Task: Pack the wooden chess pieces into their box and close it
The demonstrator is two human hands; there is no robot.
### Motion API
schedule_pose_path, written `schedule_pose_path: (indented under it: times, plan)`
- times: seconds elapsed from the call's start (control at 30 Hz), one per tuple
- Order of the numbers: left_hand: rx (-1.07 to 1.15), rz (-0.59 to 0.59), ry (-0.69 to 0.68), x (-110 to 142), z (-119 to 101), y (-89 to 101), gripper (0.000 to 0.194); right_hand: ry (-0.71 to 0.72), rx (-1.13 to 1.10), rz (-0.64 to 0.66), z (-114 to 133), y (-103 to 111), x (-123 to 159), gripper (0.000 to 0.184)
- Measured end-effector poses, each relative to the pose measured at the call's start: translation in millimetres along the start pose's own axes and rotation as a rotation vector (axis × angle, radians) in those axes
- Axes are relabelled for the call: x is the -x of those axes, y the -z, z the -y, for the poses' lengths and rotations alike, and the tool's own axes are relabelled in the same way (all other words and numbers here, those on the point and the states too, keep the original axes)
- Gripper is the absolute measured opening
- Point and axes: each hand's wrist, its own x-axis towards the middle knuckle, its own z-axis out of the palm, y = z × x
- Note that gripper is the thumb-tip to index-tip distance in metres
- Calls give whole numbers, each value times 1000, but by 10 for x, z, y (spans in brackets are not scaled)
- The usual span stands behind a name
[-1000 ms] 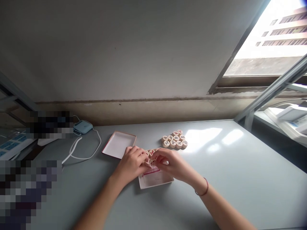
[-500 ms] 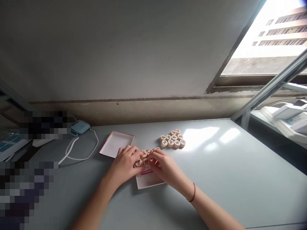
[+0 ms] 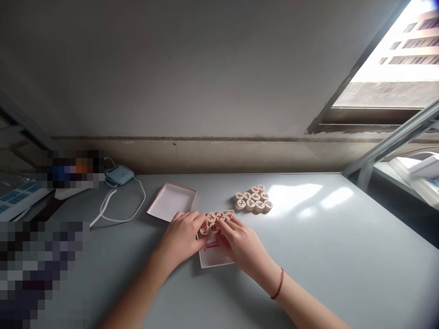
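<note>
My left hand (image 3: pixel 183 234) rests at the left rim of a shallow white box (image 3: pixel 216 262), thumb and fingers closed about a round wooden Chinese chess piece (image 3: pixel 204 230) with a red character. From the right, my right hand (image 3: pixel 242 241) reaches over the box, its fingers closed on a second red-marked Chinese chess piece (image 3: pixel 214 227) beside the first. Along the far side of the box lies a row of red pieces (image 3: pixel 221 216). Under my palms a pink-red print shows on the box floor. My right fingers hide part of the second row.
Beyond the box, stacked Chinese chess pieces (image 3: pixel 255 197) with black and red characters stand on the grey table (image 3: pixel 343 246). The open box lid (image 3: pixel 173 202) lies at the left. Farther left are a white cable (image 3: pixel 120 220), a light-blue device (image 3: pixel 120 175) and a power strip (image 3: pixel 20 196).
My right fingers have shifted on the pieces, and more of the far red row shows. The piece between my hands sits closer against its left neighbour. The whole view has swung slightly left.
</note>
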Motion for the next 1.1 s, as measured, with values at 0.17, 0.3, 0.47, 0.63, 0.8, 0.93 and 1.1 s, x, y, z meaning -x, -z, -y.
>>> schedule_pose_path:
  times: [0.17,0.3,0.47,0.63,0.8,0.93,1.1]
  plan:
    - [-25,16,43,-16,-21,-38,3,-16,7,-5,-15,-44,-10,13]
    - [-12,-30,41,-24,9,-68,6,-29,1,-36,-20,-63,-50,13]
    - [53,-50,23,-23,50,-86,6,-24,5,-41,-9,-61,-81,11]
    - [67,-59,20,-19,58,-88,7,-28,36,-55,-11,-68,-97,12]
    - [58,-87,28,-24,45,-93,15,-4,30,-39,27,-70,-93,14]
    - [61,-81,39,-27,33,-80,15,-57,-33,-36,-102,104,-132,8]
    - [106,-91,26,-31,39,-83,23,-368,78,15,-752,503,-424,25]
